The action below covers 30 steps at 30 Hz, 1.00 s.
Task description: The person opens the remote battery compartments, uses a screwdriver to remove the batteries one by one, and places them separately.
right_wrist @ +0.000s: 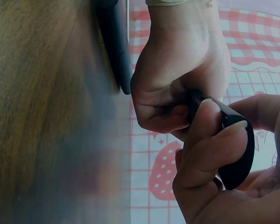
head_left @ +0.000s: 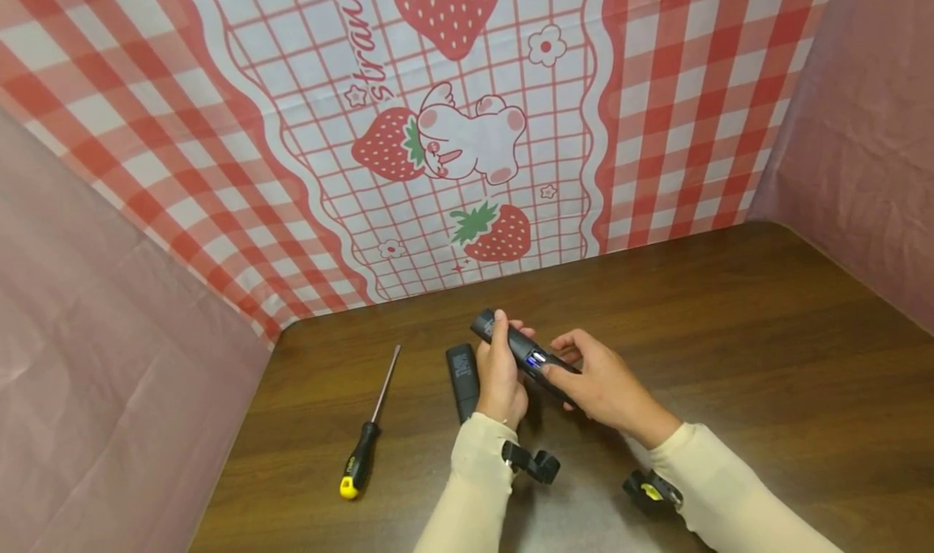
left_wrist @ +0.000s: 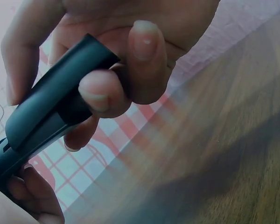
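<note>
My left hand grips a long black handheld device near its far end, thumb along the top. Midway along the device a gap shows shiny blue-and-silver batteries. My right hand holds the near end, its thumb beside that gap. In the left wrist view, a curved black cover lies along the device's body, offset from it, between the right fingers. The right wrist view shows the right fingers curled round this end, with the left hand closed behind. The device's exact kind is unclear.
Left of the hands a flat-blade screwdriver with a black-and-yellow handle lies on the wooden table. A second black object with lettering lies beside my left wrist. A strawberry-print cloth hangs behind, with pink cloth at the sides.
</note>
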### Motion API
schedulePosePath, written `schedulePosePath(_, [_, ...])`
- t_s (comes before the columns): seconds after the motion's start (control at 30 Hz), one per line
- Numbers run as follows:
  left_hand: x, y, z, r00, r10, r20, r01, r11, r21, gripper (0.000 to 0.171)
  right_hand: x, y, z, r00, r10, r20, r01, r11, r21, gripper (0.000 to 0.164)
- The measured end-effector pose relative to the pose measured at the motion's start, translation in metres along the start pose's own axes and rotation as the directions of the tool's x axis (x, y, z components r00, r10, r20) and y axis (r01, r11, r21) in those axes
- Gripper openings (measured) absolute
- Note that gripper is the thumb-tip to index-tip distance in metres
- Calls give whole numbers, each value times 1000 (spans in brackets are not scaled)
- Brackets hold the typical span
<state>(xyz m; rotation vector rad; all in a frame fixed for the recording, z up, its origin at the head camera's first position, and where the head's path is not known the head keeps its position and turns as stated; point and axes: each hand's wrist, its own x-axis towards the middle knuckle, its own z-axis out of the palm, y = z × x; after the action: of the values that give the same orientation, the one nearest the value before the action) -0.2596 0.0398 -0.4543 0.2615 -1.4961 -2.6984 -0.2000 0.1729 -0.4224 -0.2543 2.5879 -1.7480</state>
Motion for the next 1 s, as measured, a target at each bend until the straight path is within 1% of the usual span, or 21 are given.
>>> schedulePosePath(0.13, [-1, 1, 2, 1000, -3, -11, 3, 1000, -14, 38, 0, 0, -3, 1000, -27, 16, 27, 1000, 5, 35])
schedulePosePath(0.2, [-1, 0, 2, 1000, 1, -18, -1, 1000, -17, 38, 0, 1, -4, 999, -45, 19, 45, 999, -10, 33])
schedulePosePath(0.3, [0, 0, 2, 1000, 3, -26, -4, 1000, -25, 37, 1, 2, -5, 990, -138, -19, 135, 983, -122, 29])
schedulePosePath(0.43, [0, 0, -1, 999, 15, -28, -16, 1000, -25, 40, 2, 4, -4, 965, -255, -60, 228, 932, -283, 23])
schedulePosePath(0.53, [0, 0, -3, 1000, 14, -26, -14, 1000, -21, 42, 2, 5, -3, 964, -261, -52, 234, 923, -305, 23])
schedulePosePath(0.7, [1, -1, -3, 1000, 7, -25, -7, 1000, -18, 42, 3, 5, -3, 971, -236, -36, 212, 924, -319, 29])
schedulePosePath(0.9, [3, 0, -4, 999, 25, -27, -25, 1000, -16, 42, 2, 3, -3, 976, -217, 11, 209, 923, -324, 40])
schedulePosePath(1.0, [3, 2, -4, 999, 32, -30, -32, 999, -12, 42, 1, 1, -3, 978, -205, 29, 203, 923, -328, 44])
